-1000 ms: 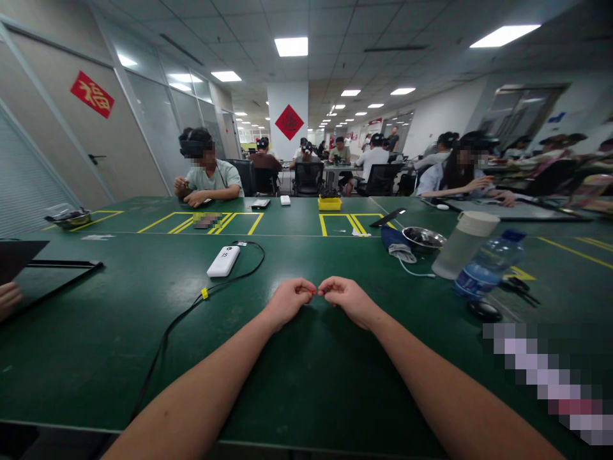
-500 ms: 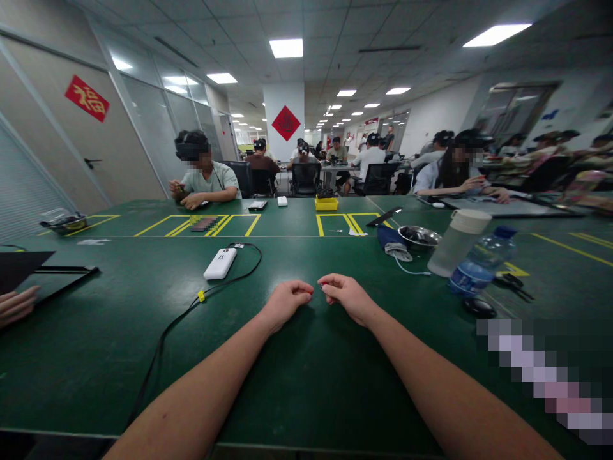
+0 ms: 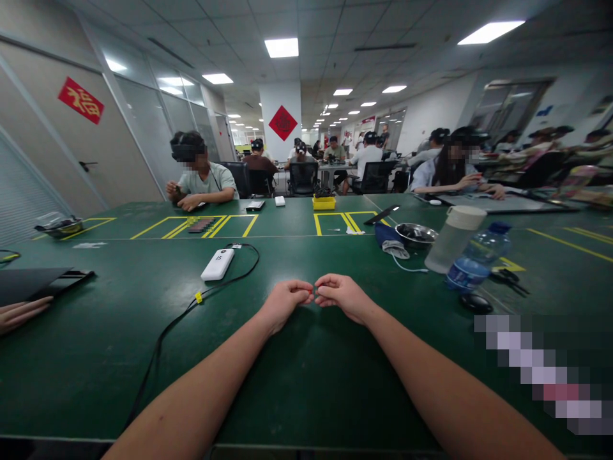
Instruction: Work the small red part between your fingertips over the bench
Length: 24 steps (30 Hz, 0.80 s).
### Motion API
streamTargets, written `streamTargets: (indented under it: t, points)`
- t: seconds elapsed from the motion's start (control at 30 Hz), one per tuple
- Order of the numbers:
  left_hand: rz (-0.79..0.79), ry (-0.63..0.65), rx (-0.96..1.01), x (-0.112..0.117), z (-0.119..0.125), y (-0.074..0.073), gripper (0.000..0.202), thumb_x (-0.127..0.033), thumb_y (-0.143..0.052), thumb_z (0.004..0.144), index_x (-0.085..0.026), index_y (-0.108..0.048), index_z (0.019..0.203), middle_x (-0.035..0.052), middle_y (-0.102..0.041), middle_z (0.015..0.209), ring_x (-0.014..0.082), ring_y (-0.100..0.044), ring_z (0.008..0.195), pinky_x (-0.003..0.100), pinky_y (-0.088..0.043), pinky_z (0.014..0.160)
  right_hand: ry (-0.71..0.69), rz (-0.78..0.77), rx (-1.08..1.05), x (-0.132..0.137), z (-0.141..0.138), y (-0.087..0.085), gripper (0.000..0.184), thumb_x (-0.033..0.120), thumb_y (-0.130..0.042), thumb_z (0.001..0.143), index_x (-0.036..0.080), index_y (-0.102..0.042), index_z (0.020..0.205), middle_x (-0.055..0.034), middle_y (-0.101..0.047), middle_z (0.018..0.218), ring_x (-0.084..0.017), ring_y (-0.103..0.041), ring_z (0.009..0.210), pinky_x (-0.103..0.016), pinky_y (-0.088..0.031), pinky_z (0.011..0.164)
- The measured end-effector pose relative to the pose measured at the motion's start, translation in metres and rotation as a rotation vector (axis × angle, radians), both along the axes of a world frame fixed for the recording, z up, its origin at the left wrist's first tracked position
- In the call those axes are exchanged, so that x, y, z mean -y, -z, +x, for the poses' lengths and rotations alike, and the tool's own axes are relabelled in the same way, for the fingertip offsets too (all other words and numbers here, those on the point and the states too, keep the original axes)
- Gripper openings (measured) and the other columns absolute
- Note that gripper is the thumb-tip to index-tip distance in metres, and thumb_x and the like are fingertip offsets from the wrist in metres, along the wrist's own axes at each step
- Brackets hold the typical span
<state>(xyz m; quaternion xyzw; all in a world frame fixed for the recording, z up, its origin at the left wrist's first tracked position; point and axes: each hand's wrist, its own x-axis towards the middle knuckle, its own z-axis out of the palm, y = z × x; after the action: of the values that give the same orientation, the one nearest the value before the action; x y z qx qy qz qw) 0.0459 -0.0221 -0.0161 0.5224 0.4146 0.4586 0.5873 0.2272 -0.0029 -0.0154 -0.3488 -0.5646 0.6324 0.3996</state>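
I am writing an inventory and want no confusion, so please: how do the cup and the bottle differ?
The cup has a wide, pale lid; the bottle has a smaller, blue cap. The cup's body looks frosted and plain, while the bottle's is clear with a blue label. Both are closed and stand on the green table.
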Motion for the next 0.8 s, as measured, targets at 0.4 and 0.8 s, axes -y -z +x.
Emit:
streamTargets:
  t: [0.4,0.8]
  points:
    - [-0.068,0.024,0.068,0.002,0.003,0.001,0.017,-0.018,-0.067,0.071,-0.011,-0.068,0.087,0.0074,-0.069,0.082,0.0128,-0.064,0.075,0.027,-0.049,0.079,0.031,-0.041,0.000,-0.001,0.002,-0.001,0.028,0.024,-0.070,0.071,0.015,-0.061,0.096,-0.0061,-0.067,0.079,-0.013,-0.065,0.064,-0.026,-0.055,0.061]
    - [-0.156,0.077,0.167,-0.005,0.001,0.010,0.015,-0.011,-0.061,0.076,-0.008,-0.069,0.088,0.0126,-0.069,0.090,0.0134,-0.065,0.079,0.026,-0.049,0.084,0.024,-0.168,0.031,-0.002,0.004,-0.002,0.033,0.045,-0.053,0.084,0.013,-0.062,0.089,-0.0092,-0.065,0.085,-0.015,-0.066,0.063,-0.026,-0.055,0.058]
